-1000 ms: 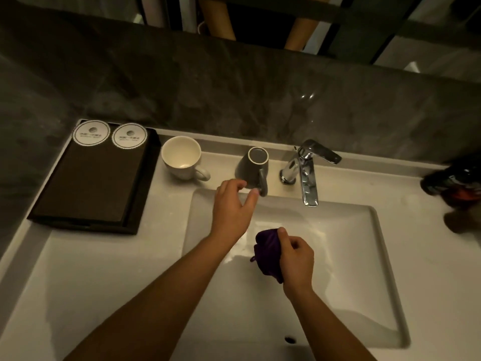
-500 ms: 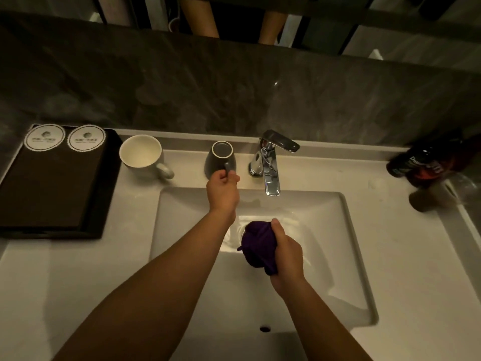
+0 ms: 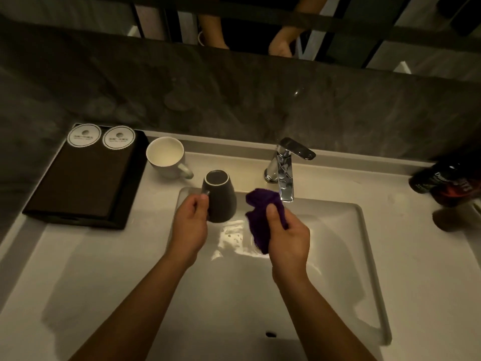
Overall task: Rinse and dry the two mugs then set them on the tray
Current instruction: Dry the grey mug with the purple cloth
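**Dark mug lifted off the ledge, cloth brought up beside it**

The left hand grips the dark mug by its handle, fingers curled round it and thumb on top. It holds the mug upright over the upper left edge of the sink basin, just left of centre frame. Half a second ago the mug stood on the ledge behind the basin, close to the faucet, with the hand only arriving at the handle. Now it sits forward and farther left of the spout.

The right hand clutches the bunched purple cloth, thumb pressed on its front and fingers curled behind. The cloth was low over the middle of the basin before; now it is higher, just right of the mug and near the spout tip, not touching the mug.

The white mug stands mouth up on the counter, as earlier, between the dark mug and the tray at the left. Two round paper coasters lie on the tray's upper edge. A dark bottle lies at the right edge.
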`<move>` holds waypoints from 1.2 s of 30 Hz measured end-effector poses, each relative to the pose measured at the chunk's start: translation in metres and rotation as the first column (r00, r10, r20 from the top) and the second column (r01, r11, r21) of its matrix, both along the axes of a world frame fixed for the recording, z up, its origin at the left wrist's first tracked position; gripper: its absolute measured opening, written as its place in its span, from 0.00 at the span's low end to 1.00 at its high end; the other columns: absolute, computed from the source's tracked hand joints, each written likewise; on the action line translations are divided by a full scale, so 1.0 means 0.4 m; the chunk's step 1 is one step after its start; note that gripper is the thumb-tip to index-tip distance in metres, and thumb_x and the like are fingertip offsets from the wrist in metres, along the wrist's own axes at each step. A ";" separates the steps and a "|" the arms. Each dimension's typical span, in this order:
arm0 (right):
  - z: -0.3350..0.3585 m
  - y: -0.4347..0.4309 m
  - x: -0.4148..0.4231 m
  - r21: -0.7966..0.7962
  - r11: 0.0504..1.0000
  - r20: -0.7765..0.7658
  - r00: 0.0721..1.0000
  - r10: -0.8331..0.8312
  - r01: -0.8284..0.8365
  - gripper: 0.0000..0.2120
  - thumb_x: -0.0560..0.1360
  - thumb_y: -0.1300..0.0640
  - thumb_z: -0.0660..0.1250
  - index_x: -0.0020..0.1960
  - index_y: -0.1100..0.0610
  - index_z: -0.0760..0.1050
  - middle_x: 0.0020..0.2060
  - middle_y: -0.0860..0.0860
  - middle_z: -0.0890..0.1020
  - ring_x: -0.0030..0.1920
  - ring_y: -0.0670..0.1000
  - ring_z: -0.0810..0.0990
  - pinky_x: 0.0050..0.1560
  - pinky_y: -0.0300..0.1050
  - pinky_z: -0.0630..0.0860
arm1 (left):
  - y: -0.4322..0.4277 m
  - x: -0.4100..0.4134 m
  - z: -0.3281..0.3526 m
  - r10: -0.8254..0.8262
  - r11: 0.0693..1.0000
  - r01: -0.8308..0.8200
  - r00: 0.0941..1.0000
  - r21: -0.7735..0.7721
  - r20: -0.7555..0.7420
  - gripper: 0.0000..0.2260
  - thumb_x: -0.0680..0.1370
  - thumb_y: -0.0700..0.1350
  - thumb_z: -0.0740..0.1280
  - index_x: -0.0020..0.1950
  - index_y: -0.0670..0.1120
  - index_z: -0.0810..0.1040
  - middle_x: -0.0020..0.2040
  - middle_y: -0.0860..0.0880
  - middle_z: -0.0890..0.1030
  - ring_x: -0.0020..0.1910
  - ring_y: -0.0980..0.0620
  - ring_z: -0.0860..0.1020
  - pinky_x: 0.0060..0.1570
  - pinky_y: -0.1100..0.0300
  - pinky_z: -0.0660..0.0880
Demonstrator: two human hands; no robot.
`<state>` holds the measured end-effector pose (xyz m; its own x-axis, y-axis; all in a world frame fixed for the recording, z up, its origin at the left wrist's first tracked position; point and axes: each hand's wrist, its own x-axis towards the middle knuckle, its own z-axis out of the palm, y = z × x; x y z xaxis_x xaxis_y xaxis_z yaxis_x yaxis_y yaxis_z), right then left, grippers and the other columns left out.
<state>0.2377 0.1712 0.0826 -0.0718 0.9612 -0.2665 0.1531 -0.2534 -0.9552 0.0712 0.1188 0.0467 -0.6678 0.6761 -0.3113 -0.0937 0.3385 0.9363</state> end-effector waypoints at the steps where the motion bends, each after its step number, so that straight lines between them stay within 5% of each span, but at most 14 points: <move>1: 0.016 0.002 -0.021 0.079 0.997 0.027 1.000 0.013 -0.015 0.07 0.81 0.45 0.66 0.55 0.39 0.83 0.47 0.44 0.87 0.52 0.46 0.85 0.49 0.39 0.83 | -0.018 0.007 0.012 0.010 1.000 -0.010 1.000 -0.001 0.002 0.13 0.86 0.54 0.59 0.46 0.53 0.77 0.40 0.52 0.78 0.41 0.52 0.75 0.43 0.54 0.72; 4: 0.040 0.000 -0.080 0.264 0.945 0.050 0.981 0.187 -0.193 0.16 0.83 0.46 0.63 0.67 0.47 0.80 0.60 0.46 0.83 0.62 0.44 0.80 0.60 0.41 0.81 | -0.045 0.033 0.057 0.041 0.999 -0.042 0.998 0.015 0.038 0.15 0.86 0.53 0.58 0.42 0.53 0.76 0.33 0.58 0.76 0.36 0.56 0.74 0.39 0.57 0.71; 7: 0.029 -0.023 -0.112 0.326 0.830 0.160 0.891 0.424 -0.453 0.19 0.85 0.45 0.58 0.73 0.47 0.75 0.75 0.47 0.74 0.75 0.46 0.70 0.74 0.54 0.70 | -0.057 0.045 0.103 0.066 0.997 -0.070 0.988 0.025 0.140 0.15 0.87 0.52 0.58 0.42 0.54 0.77 0.29 0.60 0.75 0.29 0.60 0.71 0.32 0.62 0.68; 10: 0.023 -0.020 -0.128 0.334 0.725 0.433 0.781 0.450 -0.603 0.23 0.83 0.37 0.50 0.77 0.36 0.64 0.79 0.45 0.66 0.77 0.50 0.66 0.75 0.59 0.63 | -0.068 0.048 0.142 0.096 0.993 -0.109 0.965 0.041 0.244 0.16 0.86 0.51 0.59 0.41 0.52 0.79 0.29 0.55 0.73 0.28 0.57 0.67 0.28 0.61 0.64; 13: 0.031 0.008 -0.154 0.372 0.657 0.614 0.705 0.356 -0.656 0.28 0.81 0.34 0.50 0.79 0.41 0.57 0.74 0.47 0.73 0.70 0.52 0.74 0.66 0.55 0.72 | -0.079 0.056 0.170 0.089 0.994 -0.100 0.972 0.040 0.217 0.20 0.86 0.50 0.60 0.35 0.56 0.79 0.27 0.56 0.74 0.25 0.59 0.68 0.27 0.63 0.65; 16: 0.034 0.049 -0.165 0.332 0.728 0.474 0.773 0.422 -0.600 0.24 0.80 0.32 0.51 0.70 0.40 0.68 0.59 0.47 0.83 0.55 0.49 0.82 0.55 0.50 0.79 | -0.085 0.051 0.186 0.071 0.995 -0.081 0.982 0.051 0.174 0.23 0.86 0.48 0.61 0.30 0.56 0.77 0.26 0.56 0.71 0.26 0.57 0.65 0.27 0.61 0.63; 19: 0.037 0.082 -0.169 0.111 0.877 0.152 0.880 0.449 -0.467 0.22 0.79 0.31 0.47 0.47 0.38 0.76 0.43 0.45 0.85 0.43 0.45 0.81 0.44 0.42 0.77 | -0.086 0.043 0.189 0.055 0.995 -0.065 0.990 0.070 0.126 0.24 0.85 0.46 0.62 0.28 0.56 0.76 0.25 0.57 0.69 0.25 0.58 0.65 0.26 0.62 0.63; 21: 0.038 0.073 -0.165 0.039 0.892 0.084 0.891 0.446 -0.451 0.23 0.80 0.31 0.45 0.46 0.35 0.77 0.47 0.45 0.85 0.48 0.45 0.82 0.48 0.42 0.79 | -0.085 0.044 0.190 0.059 0.992 -0.074 0.988 0.098 0.143 0.23 0.85 0.46 0.63 0.29 0.55 0.75 0.26 0.55 0.69 0.25 0.58 0.65 0.26 0.63 0.63; 23: 0.025 0.038 -0.153 0.124 0.878 0.066 0.887 0.458 -0.462 0.21 0.80 0.31 0.46 0.56 0.35 0.76 0.57 0.47 0.82 0.59 0.47 0.80 0.62 0.54 0.78 | -0.081 0.040 0.190 0.088 0.983 -0.123 0.968 0.137 0.235 0.22 0.85 0.46 0.62 0.31 0.54 0.75 0.27 0.54 0.68 0.26 0.57 0.63 0.27 0.61 0.61; 26: 0.005 -0.025 -0.134 0.329 0.731 0.334 0.797 0.502 -0.598 0.27 0.82 0.35 0.45 0.79 0.39 0.60 0.78 0.47 0.65 0.78 0.49 0.63 0.77 0.54 0.63 | -0.067 0.026 0.191 0.127 0.963 -0.201 0.926 0.178 0.357 0.18 0.85 0.47 0.62 0.35 0.52 0.77 0.29 0.51 0.72 0.28 0.54 0.67 0.29 0.60 0.64; 29: 0.021 -0.034 -0.133 0.363 0.593 0.637 0.656 0.404 -0.718 0.28 0.83 0.37 0.46 0.81 0.35 0.44 0.84 0.47 0.51 0.82 0.53 0.53 0.74 0.56 0.58 | -0.053 0.014 0.201 0.093 0.954 -0.220 0.864 0.204 0.495 0.15 0.86 0.48 0.60 0.42 0.49 0.80 0.30 0.51 0.79 0.26 0.56 0.75 0.28 0.63 0.70; 32: 0.064 0.009 -0.142 0.439 0.518 0.750 0.617 0.238 -0.734 0.29 0.83 0.38 0.51 0.82 0.38 0.49 0.81 0.51 0.62 0.76 0.54 0.68 0.66 0.57 0.68 | -0.055 0.015 0.199 0.034 0.965 -0.171 0.834 0.199 0.551 0.13 0.85 0.47 0.60 0.44 0.47 0.79 0.25 0.53 0.69 0.21 0.57 0.63 0.23 0.62 0.60; 36: 0.120 0.077 -0.173 0.361 0.660 0.655 0.683 0.322 -0.658 0.27 0.80 0.34 0.49 0.74 0.43 0.67 0.58 0.49 0.83 0.54 0.54 0.83 0.51 0.55 0.80 | -0.066 0.026 0.199 -0.019 0.989 -0.041 0.918 0.143 0.396 0.15 0.86 0.45 0.60 0.39 0.45 0.71 0.26 0.50 0.64 0.24 0.54 0.58 0.25 0.59 0.56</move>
